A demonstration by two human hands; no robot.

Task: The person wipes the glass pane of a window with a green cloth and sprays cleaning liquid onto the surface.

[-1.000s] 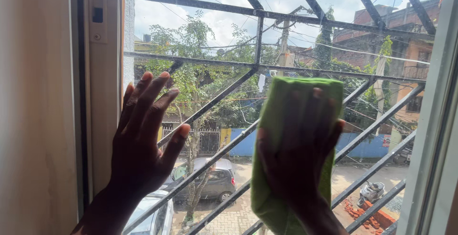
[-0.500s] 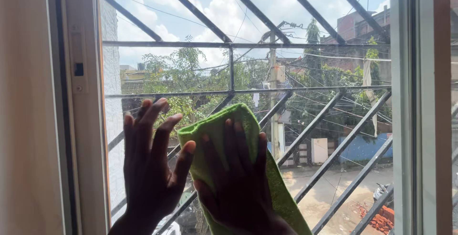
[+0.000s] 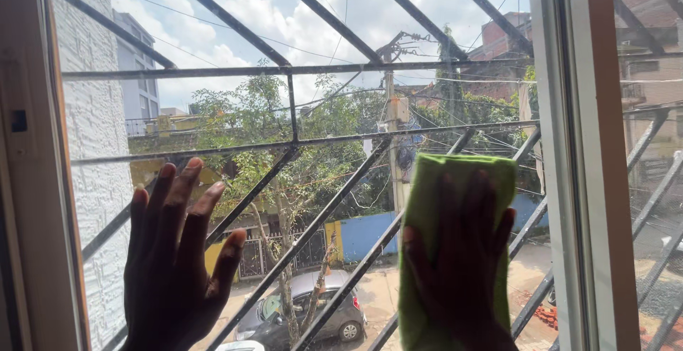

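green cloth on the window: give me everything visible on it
The bright green soft cloth, likely microfibre, is spread flat against the inside of the clear window glass pane, right of centre and low in the head view. It looks like a tall rectangle, top edge roughly level, one top corner slightly rounded. The right hand presses on it with fingers splayed upward, covering its middle; green shows above and along both sides. Its lower end runs out of frame. No stains are discernible.

- Left hand (image 3: pixel 178 265): bare, no glove, ring or watch visible; seen backlit, so fine detail is lost.
- Right hand (image 3: pixel 459 265): bare too, no sleeve in view.
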